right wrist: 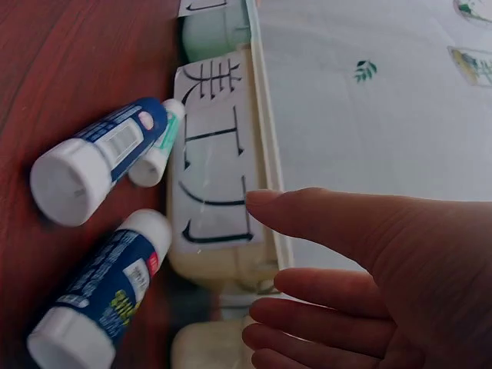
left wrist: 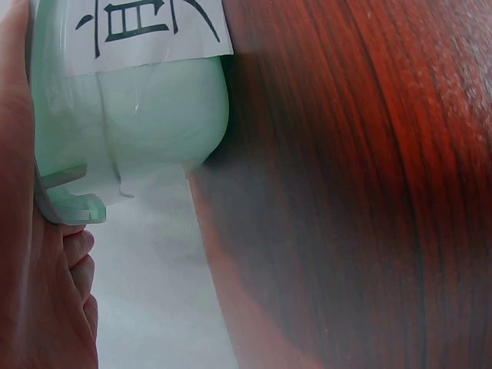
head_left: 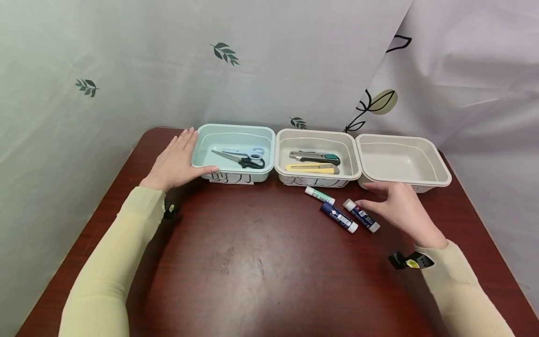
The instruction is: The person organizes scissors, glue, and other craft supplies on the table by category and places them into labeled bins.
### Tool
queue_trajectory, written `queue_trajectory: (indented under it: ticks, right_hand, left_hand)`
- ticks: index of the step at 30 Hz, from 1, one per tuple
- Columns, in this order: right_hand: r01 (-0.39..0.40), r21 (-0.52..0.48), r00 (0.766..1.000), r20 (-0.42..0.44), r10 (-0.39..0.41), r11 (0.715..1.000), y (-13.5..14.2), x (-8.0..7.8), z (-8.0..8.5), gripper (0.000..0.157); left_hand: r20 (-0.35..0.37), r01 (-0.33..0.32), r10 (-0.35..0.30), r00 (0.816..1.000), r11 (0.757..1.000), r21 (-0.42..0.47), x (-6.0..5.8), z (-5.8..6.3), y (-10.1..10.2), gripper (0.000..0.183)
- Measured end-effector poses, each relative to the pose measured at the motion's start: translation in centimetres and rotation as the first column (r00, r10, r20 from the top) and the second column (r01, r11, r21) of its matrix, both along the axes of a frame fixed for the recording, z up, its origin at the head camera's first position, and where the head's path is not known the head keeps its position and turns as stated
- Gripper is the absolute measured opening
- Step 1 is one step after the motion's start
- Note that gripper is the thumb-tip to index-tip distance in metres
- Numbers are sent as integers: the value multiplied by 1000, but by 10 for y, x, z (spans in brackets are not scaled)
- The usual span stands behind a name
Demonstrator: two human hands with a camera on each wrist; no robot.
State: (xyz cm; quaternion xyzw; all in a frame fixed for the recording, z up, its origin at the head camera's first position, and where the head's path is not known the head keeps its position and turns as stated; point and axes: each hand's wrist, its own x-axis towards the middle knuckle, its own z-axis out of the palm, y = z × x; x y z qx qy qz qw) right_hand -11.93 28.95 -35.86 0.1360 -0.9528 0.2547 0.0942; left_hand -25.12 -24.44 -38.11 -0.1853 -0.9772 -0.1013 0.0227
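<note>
My left hand (head_left: 174, 159) lies along the left end of the pale blue-green bin (head_left: 236, 175), fingers straight at its side and thumb on the front rim. Inside that bin are scissors with black handles (head_left: 248, 162) and light-blue scissors (head_left: 254, 153). My right hand (head_left: 397, 210) hovers with its thumb and fingers apart, holding nothing. Its thumb is close to a dark-blue glue stick (head_left: 361, 216) on the table. Beside this lie a larger navy glue stick (head_left: 338, 217) with a white cap and a small green-and-white glue stick (head_left: 320, 195).
A beige middle bin (head_left: 353, 174) holds a teal-and-black utility knife (head_left: 316, 157) and a yellow one (head_left: 311, 168). To its right stands another beige bin (head_left: 444, 175) with a bare inside. Paper labels face forward. A patterned cloth (head_left: 168, 61) hangs behind the dark-red table (head_left: 236, 262).
</note>
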Motion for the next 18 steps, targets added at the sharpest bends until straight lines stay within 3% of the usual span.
queue_trajectory:
  ticks: [12, 18]
  right_hand:
    - [52, 67, 991, 123, -60, 996, 8, -2, -25, 50]
    - [35, 16, 976, 213, -38, 999, 7, -1, -32, 49]
  left_hand:
    - [1, 1, -1, 1000, 1000, -2, -1, -1, -1, 121]
    - [1, 3, -3, 1000, 1000, -1, -1, -1, 0, 121]
